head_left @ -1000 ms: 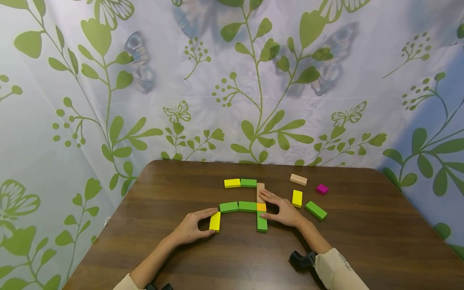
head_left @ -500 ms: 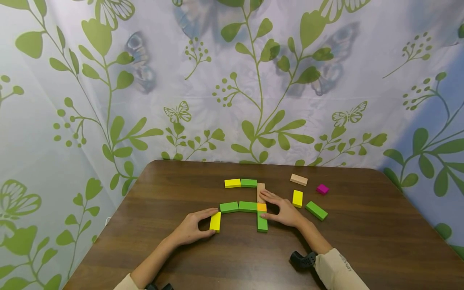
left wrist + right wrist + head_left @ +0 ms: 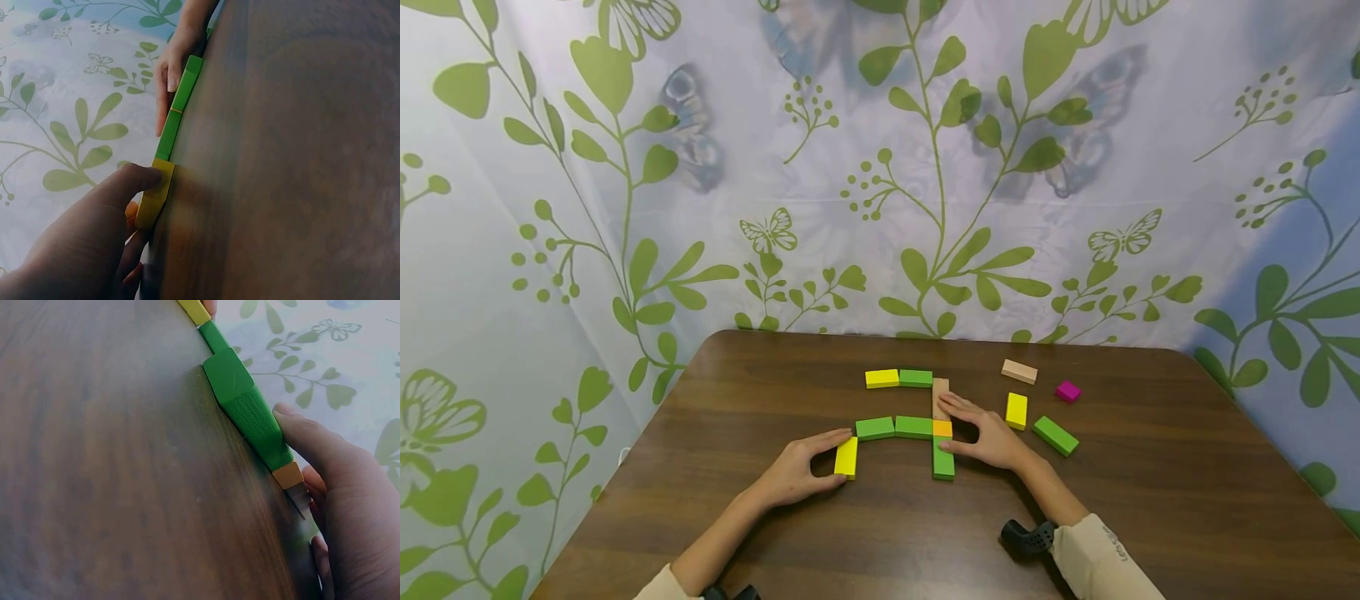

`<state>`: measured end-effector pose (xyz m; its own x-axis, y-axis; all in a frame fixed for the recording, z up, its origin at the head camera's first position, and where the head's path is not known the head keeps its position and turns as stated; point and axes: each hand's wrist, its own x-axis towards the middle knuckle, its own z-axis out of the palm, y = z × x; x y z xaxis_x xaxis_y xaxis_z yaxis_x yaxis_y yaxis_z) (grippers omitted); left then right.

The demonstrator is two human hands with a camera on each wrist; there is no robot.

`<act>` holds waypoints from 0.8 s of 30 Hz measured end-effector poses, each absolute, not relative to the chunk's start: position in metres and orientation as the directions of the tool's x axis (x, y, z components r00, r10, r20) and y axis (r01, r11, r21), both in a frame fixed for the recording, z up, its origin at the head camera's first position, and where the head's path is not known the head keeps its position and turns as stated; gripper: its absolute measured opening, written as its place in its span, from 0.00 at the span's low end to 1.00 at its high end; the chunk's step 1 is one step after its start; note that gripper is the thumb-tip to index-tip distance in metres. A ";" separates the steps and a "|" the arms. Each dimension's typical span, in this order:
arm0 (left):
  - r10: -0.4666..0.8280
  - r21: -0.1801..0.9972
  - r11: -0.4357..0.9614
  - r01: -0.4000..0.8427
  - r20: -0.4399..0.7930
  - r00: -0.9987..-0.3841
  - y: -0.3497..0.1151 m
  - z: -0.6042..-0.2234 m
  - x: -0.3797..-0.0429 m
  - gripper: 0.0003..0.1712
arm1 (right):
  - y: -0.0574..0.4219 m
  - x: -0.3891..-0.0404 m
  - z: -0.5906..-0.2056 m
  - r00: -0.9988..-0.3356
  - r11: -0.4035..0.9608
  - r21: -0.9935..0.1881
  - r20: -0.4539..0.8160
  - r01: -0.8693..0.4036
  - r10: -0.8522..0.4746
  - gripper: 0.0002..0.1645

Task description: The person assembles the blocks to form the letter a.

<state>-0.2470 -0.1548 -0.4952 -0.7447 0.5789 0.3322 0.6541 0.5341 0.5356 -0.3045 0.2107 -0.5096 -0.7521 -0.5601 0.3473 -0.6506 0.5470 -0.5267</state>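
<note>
On the table lies a figure of wooden blocks. My left hand pinches a yellow block lengthwise, thumb at its near end and a finger at its far end. That block meets a row of two green blocks. At the row's right end sit a small orange block, a natural wood block behind it and another green block in front. My right hand rests its fingers on the wood block and touches the front green block with its thumb.
Behind the row, a yellow block and a green block lie end to end. To the right are loose blocks: wood-coloured, magenta, yellow and green. A patterned cloth hangs behind the table.
</note>
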 end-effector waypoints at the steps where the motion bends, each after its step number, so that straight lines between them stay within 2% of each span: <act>1: 0.580 0.532 0.532 0.659 0.337 -0.741 -0.155 -0.495 -0.247 0.35 | 0.211 -0.304 -0.509 -0.751 0.547 -0.526 0.348 -0.651 -0.561 0.44; 8: 0.549 0.571 0.529 0.627 0.333 -0.767 -0.156 -0.498 -0.247 0.35 | 0.210 -0.303 -0.509 -0.755 0.548 -0.530 0.342 -0.647 -0.560 0.44; 17: 0.516 0.613 0.510 0.604 0.344 -0.785 -0.157 -0.499 -0.250 0.28 | 0.211 -0.303 -0.509 -0.772 0.564 -0.541 0.318 -0.624 -0.550 0.45; 24: 0.510 0.600 0.525 0.604 0.347 -0.787 -0.159 -0.500 -0.253 0.28 | 0.211 -0.304 -0.508 -0.763 0.554 -0.537 0.328 -0.636 -0.557 0.45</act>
